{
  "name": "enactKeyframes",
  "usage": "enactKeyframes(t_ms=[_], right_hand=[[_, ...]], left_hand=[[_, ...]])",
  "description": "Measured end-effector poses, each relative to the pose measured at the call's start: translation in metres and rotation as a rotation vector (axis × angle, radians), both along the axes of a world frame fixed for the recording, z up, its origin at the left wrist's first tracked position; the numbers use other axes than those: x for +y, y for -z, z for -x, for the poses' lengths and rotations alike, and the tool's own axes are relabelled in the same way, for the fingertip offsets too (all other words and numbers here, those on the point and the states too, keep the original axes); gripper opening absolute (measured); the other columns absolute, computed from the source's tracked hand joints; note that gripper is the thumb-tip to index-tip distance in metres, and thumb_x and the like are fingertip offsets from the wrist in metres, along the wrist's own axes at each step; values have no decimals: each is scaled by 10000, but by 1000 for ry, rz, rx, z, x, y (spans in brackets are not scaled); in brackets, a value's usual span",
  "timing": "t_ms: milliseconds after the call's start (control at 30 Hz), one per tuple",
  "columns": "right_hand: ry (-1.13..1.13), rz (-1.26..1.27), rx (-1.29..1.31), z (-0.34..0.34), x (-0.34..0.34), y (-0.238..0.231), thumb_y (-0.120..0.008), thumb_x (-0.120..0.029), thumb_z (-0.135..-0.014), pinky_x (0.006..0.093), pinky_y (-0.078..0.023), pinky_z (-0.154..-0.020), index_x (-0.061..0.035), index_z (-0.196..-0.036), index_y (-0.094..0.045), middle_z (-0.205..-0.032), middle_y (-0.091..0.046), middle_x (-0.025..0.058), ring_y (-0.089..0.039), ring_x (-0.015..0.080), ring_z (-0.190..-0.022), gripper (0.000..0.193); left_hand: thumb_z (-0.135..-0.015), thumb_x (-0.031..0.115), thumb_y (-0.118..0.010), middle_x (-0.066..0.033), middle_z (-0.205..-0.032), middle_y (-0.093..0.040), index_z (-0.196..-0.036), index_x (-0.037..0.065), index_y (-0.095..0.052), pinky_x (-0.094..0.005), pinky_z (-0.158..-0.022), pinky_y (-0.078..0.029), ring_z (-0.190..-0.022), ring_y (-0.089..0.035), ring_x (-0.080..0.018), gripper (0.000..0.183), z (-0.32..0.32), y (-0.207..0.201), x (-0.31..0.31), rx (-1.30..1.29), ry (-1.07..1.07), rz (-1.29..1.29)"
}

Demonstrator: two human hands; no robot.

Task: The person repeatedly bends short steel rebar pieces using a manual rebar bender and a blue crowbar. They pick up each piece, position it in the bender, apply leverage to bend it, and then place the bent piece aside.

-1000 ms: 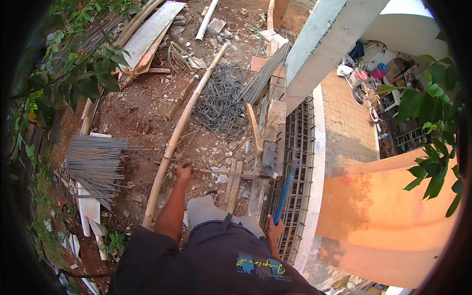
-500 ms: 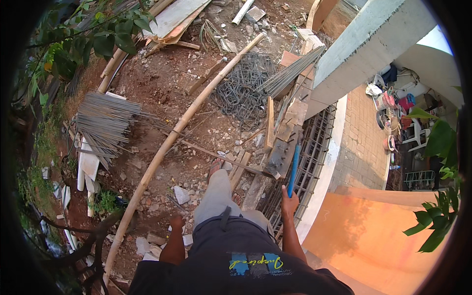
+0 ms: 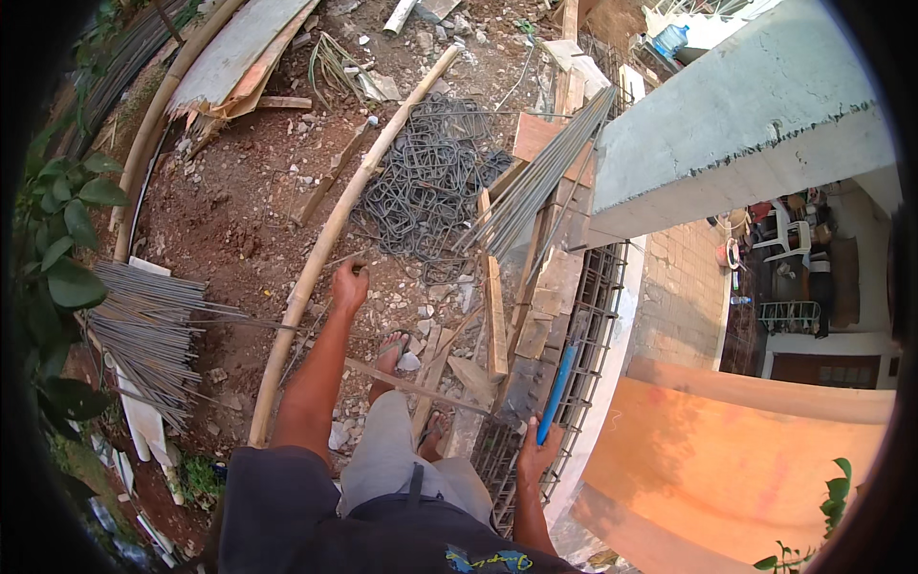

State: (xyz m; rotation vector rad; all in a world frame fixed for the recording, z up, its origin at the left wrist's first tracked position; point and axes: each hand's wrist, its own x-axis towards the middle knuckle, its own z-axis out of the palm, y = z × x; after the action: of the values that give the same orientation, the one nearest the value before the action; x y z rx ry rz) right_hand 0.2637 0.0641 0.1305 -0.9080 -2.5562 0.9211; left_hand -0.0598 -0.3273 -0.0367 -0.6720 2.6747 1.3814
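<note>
Head view, right hand grasping blue rod (long axis upward, tilted right), left hand clenched on thin wire.

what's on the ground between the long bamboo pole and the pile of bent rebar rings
In the head view, only bare red dirt with small stones lies between the bamboo pole and the rebar rings; the left hand is just below that stretch.

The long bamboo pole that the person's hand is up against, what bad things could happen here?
The left hand is at the bamboo pole, which leans over rubble; it might slide or roll. The feet wear open sandals among loose stones and planks, so a trip or a stubbed toe seems likely. The right hand, holding a blue tool, is close to the rebar cage, whose wire ends could scratch.
</note>
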Motion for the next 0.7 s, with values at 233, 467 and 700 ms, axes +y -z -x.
enactKeyframes(t_ms=[233,467,700], right_hand=[[249,267,-22,38,-56,12,-724,-171,-1041,427,-507,-1032,68,-1277,-699,-1287,-682,183,-661,305,-1180,336],[409,197,-131,56,-70,40,-694,-169,-1056,419,-498,-1064,73,-1352,-649,-1292,-689,189,-658,294,-1204,385],[528,195,-110,70,-78,48,-692,-193,-1069,394,-490,-1049,59,-1337,-661,-1266,-685,146,-637,248,-1182,369]], left_hand=[[-919,199,-658,-283,-1354,-654,-1302,52,-672,-530,-1113,-500,-1269,-626,-465,411,307,15,77,47,347,159],[-920,173,-613,-235,-1424,-633,-1425,79,-606,-530,-1152,-468,-1347,-593,-424,514,458,23,166,118,489,271],[-927,222,-629,-204,-1577,-557,-1640,136,-399,-624,-1242,-327,-1512,-467,-394,755,541,64,219,156,607,418]])
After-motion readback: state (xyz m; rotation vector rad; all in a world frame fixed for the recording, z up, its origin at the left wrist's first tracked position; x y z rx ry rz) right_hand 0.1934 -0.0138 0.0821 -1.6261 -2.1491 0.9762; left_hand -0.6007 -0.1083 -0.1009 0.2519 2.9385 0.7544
